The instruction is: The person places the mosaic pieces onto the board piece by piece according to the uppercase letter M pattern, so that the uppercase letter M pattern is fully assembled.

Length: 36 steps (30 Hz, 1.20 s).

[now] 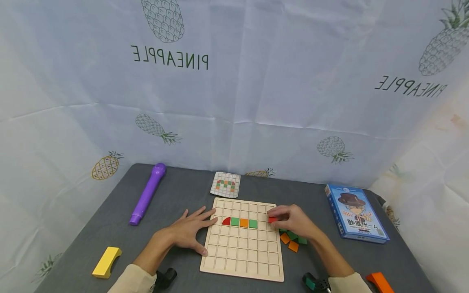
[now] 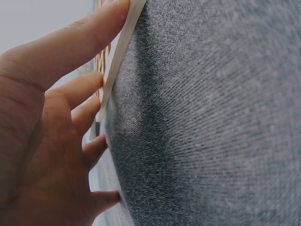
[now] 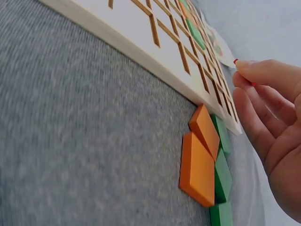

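Note:
A light wooden grid board (image 1: 242, 252) lies on the grey table. One of its rows carries a red quarter-round piece (image 1: 226, 221), a green square (image 1: 235, 221), an orange square (image 1: 244, 222) and a second green square (image 1: 253, 224). My left hand (image 1: 187, 231) rests with fingers spread along the board's left edge, thumb and fingertips at the rim. Over the right side of the board, my right hand (image 1: 293, 221) pinches a red piece (image 1: 272, 219) between thumb and fingers; in the right wrist view the fingers mostly hide it.
Loose orange tiles (image 3: 200, 169) and green tiles (image 3: 223, 176) lie beside the board's right edge. Behind the board is a pattern card (image 1: 225, 185). A purple stick (image 1: 148, 194) and yellow block (image 1: 106, 262) lie left; a blue game box (image 1: 356, 213) and orange block (image 1: 380, 282) lie right.

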Available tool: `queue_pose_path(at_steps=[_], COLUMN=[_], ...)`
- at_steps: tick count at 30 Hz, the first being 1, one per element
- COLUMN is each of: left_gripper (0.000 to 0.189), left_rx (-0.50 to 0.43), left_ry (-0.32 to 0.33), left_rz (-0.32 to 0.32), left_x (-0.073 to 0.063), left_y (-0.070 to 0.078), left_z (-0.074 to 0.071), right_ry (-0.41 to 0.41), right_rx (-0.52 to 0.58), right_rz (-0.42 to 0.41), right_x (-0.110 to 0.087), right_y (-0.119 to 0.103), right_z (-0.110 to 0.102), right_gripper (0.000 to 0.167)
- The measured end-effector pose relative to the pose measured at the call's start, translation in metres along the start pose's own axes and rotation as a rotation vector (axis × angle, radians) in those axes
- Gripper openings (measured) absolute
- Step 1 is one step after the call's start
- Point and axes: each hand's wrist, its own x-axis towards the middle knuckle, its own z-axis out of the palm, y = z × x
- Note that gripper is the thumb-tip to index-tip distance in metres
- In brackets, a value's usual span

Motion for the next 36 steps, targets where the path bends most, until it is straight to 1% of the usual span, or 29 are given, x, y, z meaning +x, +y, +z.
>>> queue_pose_path(at_steps=[4,8,15,19,27,36], left_gripper=[0.105,0.105,0.104,0.105,0.104,0.105], left_rx=[0.003,0.002,0.005,0.002,-0.020,-0.017], left_ry=[0.005,0.006,0.006,0.002,-0.011,0.000], left_rz=[0.006,0.007,0.006,0.001,-0.007,-0.009], left_x=[0.000,0.000,0.001,0.001,0.001,0.000], left_y=[0.000,0.001,0.001,0.000,-0.001,-0.001], left_z=[0.000,0.000,0.001,0.001,0.000,0.001], right_ry=[0.008,0.018,0.028,0.038,0.056,0.059], right_rx=[0.001,-0.023,-0.076,-0.098,-0.154,-0.147], right_rz=[-0.004,-0.010,0.039,0.042,0.055,0.047], right_x=[0.003,0.007,0.010,0.012,0.013,0.013], right_y=[-0.001,-0.002,-0.005,-0.005,-0.007,-0.009], right_z=[0.005,0.012,0.024,0.028,0.032,0.035], right_gripper=[0.030,0.029,0.024,0.018,0.011,0.014])
